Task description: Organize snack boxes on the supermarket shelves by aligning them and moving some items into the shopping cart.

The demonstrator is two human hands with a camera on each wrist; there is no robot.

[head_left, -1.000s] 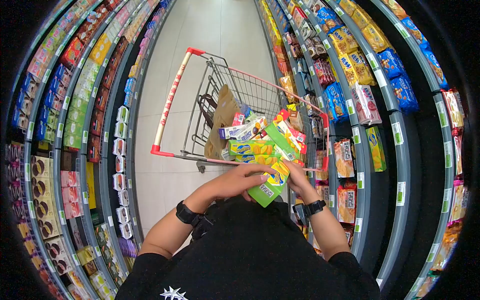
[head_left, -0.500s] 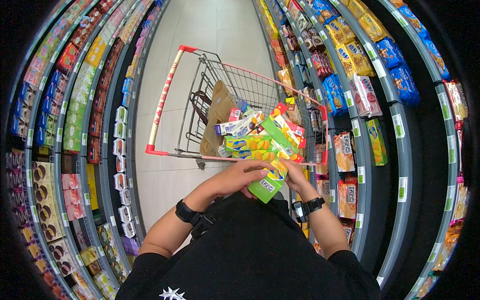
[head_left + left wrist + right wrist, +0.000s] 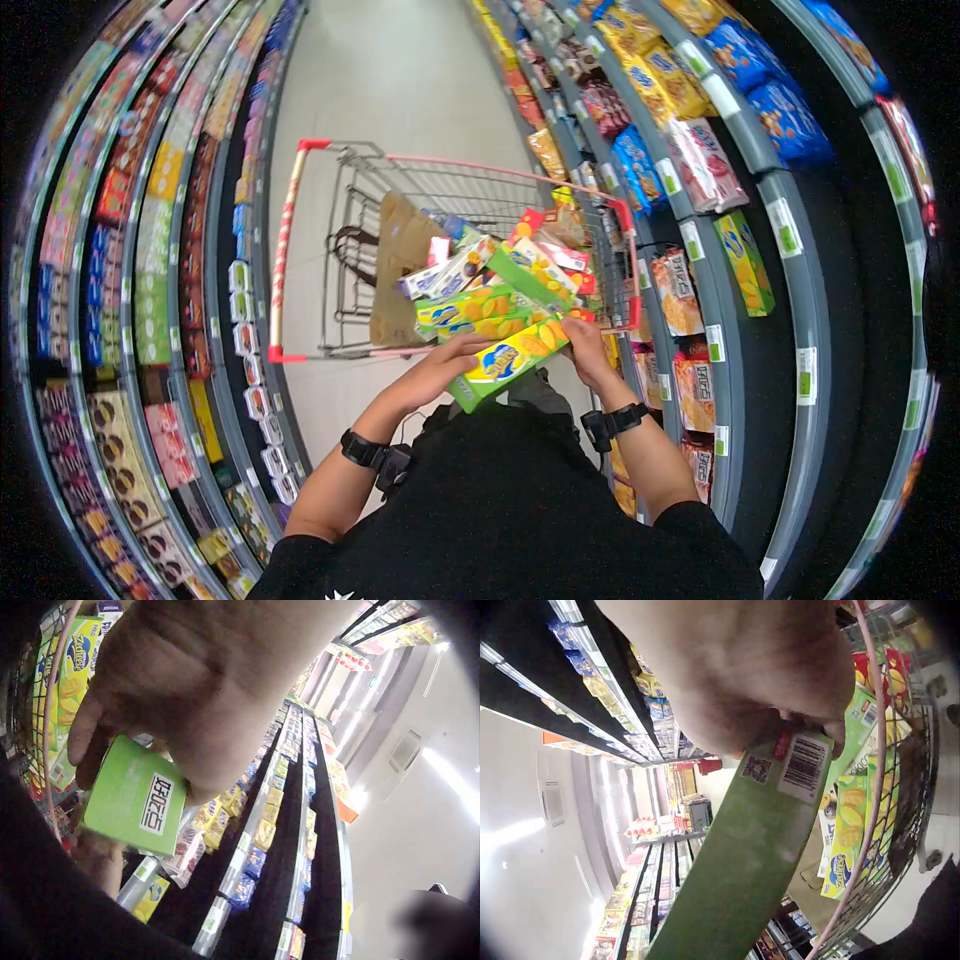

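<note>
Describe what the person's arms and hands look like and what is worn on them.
Both forearms are bare from short black sleeves down. Each wrist carries a black strap with a small black device: the left wrist band is bulkier, with a mounted unit, and the right wrist band looks similar. The left hand and right hand wear no gloves; no rings show.

Cart (image 3: 290, 250): wire basket, red handle, stood in a tiled aisle (image 3: 390, 80). Boxes (image 3: 480, 290) are heaped inside, beside a brown bag (image 3: 395, 265). Shelves (image 3: 150, 250) of packaged snacks are ranged left; chip bags (image 3: 750, 100) are stocked right.
</note>
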